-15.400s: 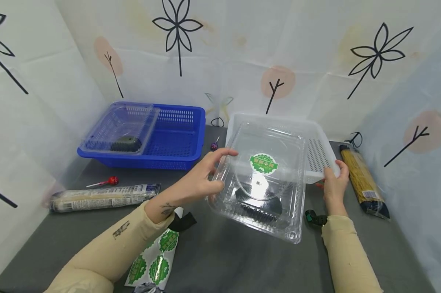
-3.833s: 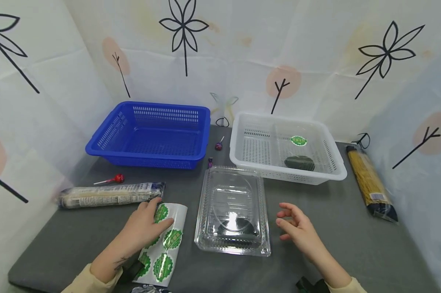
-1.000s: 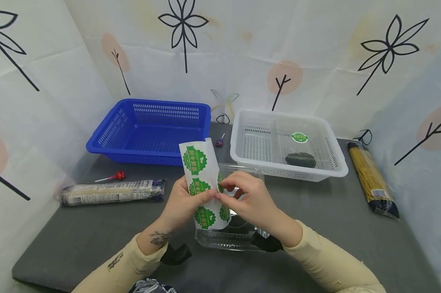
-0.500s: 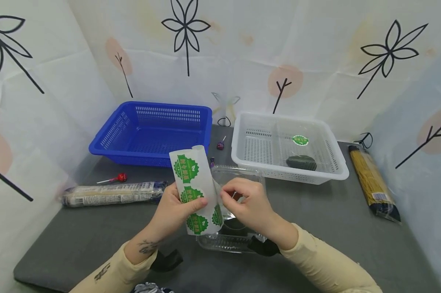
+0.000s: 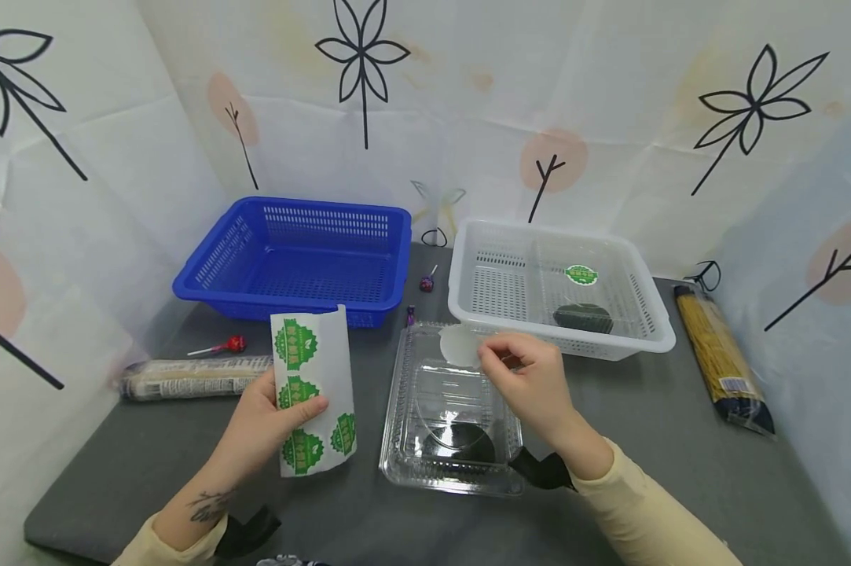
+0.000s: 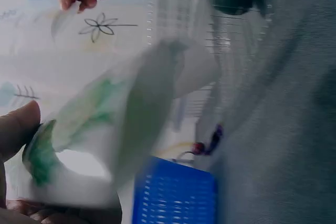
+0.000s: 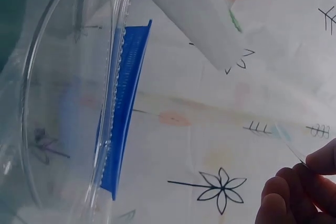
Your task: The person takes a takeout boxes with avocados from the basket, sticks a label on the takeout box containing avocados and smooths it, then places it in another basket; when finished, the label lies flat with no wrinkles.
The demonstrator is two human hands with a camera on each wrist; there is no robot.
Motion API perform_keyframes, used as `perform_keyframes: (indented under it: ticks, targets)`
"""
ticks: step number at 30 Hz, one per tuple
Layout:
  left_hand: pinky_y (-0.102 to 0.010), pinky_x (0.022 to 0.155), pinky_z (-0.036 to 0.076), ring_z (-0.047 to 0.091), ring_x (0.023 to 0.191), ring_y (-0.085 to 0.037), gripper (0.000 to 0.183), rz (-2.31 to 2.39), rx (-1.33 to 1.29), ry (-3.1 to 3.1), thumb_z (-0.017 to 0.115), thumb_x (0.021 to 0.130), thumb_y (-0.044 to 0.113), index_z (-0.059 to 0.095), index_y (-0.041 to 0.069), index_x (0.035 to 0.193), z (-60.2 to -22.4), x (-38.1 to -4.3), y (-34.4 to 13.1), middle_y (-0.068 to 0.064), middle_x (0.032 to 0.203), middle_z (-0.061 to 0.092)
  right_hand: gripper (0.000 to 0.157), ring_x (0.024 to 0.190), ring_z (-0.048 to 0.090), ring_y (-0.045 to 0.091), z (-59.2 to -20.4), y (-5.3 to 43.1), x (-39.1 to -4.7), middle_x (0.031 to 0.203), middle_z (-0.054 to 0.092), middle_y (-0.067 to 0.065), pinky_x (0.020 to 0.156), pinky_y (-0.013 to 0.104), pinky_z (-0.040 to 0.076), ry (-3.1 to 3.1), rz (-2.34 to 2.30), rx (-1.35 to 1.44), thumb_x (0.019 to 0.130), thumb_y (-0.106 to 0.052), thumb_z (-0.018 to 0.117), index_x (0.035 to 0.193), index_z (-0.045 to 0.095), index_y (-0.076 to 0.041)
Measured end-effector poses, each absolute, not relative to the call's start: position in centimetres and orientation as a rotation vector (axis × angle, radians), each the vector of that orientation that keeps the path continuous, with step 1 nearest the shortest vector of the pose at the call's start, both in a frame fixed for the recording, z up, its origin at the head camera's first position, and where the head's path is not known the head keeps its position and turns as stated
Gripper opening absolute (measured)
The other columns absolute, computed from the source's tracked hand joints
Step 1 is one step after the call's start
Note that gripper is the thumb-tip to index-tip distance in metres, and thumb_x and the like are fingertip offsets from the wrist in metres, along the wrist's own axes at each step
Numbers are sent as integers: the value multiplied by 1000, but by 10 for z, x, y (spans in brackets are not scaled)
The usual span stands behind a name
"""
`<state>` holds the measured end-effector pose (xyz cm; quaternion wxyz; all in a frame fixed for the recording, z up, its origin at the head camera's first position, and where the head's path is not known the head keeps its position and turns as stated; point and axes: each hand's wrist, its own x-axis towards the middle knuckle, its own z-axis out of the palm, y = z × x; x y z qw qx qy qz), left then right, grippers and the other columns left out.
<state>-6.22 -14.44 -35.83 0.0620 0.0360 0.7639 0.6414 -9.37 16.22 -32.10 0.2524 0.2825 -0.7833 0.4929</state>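
Observation:
My left hand (image 5: pixel 258 428) grips a white sheet of green round stickers (image 5: pixel 326 354), thumb across its front, upright above the table left of centre. In the left wrist view the sheet (image 6: pixel 84 114) is blurred. Between thumb and fingertips my right hand (image 5: pixel 531 385) pinches a single peeled sticker (image 5: pixel 459 346), its white back toward the head camera. In the right wrist view that sticker (image 7: pixel 290 142) shows as a thin edge. Below it, a lidded clear plastic container (image 5: pixel 397 464) lies on the table with a dark object (image 5: pixel 460 442) inside.
A blue basket (image 5: pixel 291 305) stands back left, a white basket (image 5: pixel 482 326) back right with a stickered clear container inside. Left lie a red lollipop (image 5: pixel 236 343) and a packet of pale noodles (image 5: pixel 185 381); right, a yellow pasta packet (image 5: pixel 715 350). A purple lollipop (image 5: pixel 427 283) lies between the baskets.
Stickered container went into the white basket; the other left the blue basket for the table. Left hand picked up the sheet. Lately, the hands parted, the right with a peeled sticker.

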Motion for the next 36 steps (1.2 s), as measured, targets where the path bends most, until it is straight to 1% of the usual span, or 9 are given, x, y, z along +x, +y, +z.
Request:
perform_keyframes:
  ticks: [7, 11, 16, 20, 22, 27, 30, 33, 36]
  targets:
    - [-40, 59, 51, 62, 75, -29, 82, 1784, 20, 2117, 69, 74, 21, 12, 6, 132, -394, -60, -151, -21, 97, 57, 12, 53, 53, 4, -322, 172, -94, 64, 61, 4, 46, 15, 45, -2121, 1341, 686, 74, 7, 60, 70, 65, -3]
    - [-38, 53, 51, 61, 65, -25, 91, 1613, -76, 2194, 71, 71, 25, 8, 5, 134, -410, -57, -147, -18, 94, 55, 12, 53, 53, 5, -322, 174, -93, 65, 61, 4, 45, 16, 45, -2107, 1350, 686, 74, 7, 60, 71, 65, -2]
    - [-32, 48, 45, 56, 59, -17, 89, 1219, -146, 2439, 70, 69, 41, 23, 1, 132, -409, -53, -146, -11, 84, 56, 11, 53, 54, 6, -322, 175, -92, 66, 62, 5, 45, 16, 45, -2100, 1359, 694, 74, 8, 59, 72, 65, -1]
    - [-32, 52, 44, 54, 68, -16, 85, 856, -41, 2625, 59, 70, 58, 38, -3, 125, -391, -50, -152, -7, 82, 59, 11, 53, 53, 5, -323, 177, -92, 66, 61, 6, 45, 16, 45, -2089, 1357, 720, 73, 9, 60, 73, 66, -1]
    - [-32, 58, 46, 56, 76, -15, 82, 814, 5, 2719, 54, 72, 62, 41, 0, 125, -378, -50, -153, -6, 88, 60, 11, 51, 51, 4, -324, 179, -93, 64, 60, 5, 44, 15, 42, -2071, 1340, 750, 72, 9, 60, 73, 66, -1]
    - [-29, 60, 47, 57, 73, -14, 50, 1300, 191, 2748, 57, 80, 45, 49, 12, 116, -347, -52, -138, -3, 86, 59, 9, 45, 41, 1, -321, 180, -98, 55, 55, 1, 40, 12, 34, -1888, 1243, 904, 71, 6, 58, 74, 66, 2]
    - [-30, 60, 50, 58, 69, -18, 34, 1678, 355, 2490, 59, 83, 27, 50, 8, 110, -335, -58, -121, -8, 82, 58, 12, 42, 37, 2, -317, 176, -101, 51, 52, 0, 39, 12, 31, -1710, 1055, 1035, 74, 1, 55, 72, 66, 4]
    - [-35, 64, 52, 59, 71, -24, 34, 1878, 455, 2193, 56, 86, 16, 43, 3, 114, -326, -65, -101, -15, 83, 57, 16, 39, 32, 4, -311, 169, -102, 46, 45, -3, 35, 15, 29, -1552, 759, 1128, 76, -1, 51, 70, 65, 3]
    - [-37, 66, 51, 59, 74, -27, 43, 1940, 492, 2020, 54, 87, 17, 33, 5, 122, -319, -71, -79, -17, 86, 57, 15, 36, 32, 5, -308, 162, -102, 44, 42, -5, 32, 18, 29, -1462, 504, 1206, 76, 0, 50, 72, 65, 0]
